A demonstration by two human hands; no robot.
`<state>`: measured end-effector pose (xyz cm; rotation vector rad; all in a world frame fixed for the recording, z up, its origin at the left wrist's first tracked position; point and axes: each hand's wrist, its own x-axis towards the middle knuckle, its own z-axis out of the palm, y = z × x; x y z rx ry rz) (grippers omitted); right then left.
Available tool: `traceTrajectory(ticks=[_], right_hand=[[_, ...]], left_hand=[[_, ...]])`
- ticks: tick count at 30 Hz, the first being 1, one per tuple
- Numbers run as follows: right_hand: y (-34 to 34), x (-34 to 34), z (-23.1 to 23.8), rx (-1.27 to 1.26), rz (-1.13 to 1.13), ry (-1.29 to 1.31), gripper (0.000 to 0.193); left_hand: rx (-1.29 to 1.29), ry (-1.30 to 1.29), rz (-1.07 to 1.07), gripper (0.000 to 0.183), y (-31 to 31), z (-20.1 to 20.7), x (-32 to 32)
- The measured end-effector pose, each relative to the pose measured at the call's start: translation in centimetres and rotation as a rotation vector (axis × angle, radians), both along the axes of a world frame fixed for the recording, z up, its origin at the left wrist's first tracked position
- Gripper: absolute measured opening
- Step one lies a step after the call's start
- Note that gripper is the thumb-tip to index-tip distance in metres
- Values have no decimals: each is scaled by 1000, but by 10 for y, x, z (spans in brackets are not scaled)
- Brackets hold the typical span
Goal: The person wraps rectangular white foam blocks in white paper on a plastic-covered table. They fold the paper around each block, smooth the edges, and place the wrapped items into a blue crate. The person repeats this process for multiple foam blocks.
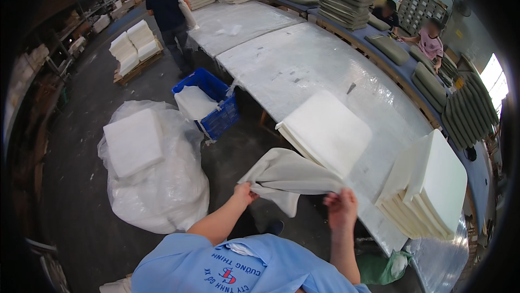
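A limp light-grey fabric cover (295,176) is stretched between my hands at the near edge of the table. My left hand (246,192) is closed on its left end, where the cloth bunches and a fold hangs down. At the cover's right end, my right hand (341,206) has its fingers curled at the cloth's edge, seemingly pinching it. Just beyond the cover lies a short stack of white foam cushion pads (330,127) on the plastic-covered table (271,54). A taller, leaning stack of white pads (433,184) stands to the right of my right hand.
On the floor at left, a large clear plastic bag (162,201) carries a white pad (134,142). Behind it stands a blue crate (222,119) with white material. A person (168,8) walks beside a pallet (138,65) of pads. Others sit beyond olive cushions (346,0).
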<state>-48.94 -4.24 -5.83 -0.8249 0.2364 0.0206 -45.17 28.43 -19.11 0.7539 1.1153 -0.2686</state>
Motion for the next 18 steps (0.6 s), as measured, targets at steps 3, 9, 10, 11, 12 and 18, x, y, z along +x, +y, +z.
traceTrajectory(ticks=[3, 9, 10, 11, 12, 18], right_hand=[[-75, -20, -36, 129, -330, 298, 23], [-10, -26, -71, -390, -132, 160, 34], [20, -15, -72, -456, 36, 25, 31], [34, -12, -77, -538, 147, -74, 28], [39, -6, -84, -536, 221, -140, 24], [50, 18, -40, -510, 631, -396, 17]], left_hand=[[63, -208, 137, 26, 22, 23, 20], [476, -559, -416, 28, -51, 90, 44], [794, -583, -645, 30, -64, 98, 41], [817, -726, -851, 33, -96, 117, 32], [663, -780, -978, 39, -125, 134, 20], [894, -1223, -1355, 54, -170, 187, -44]])
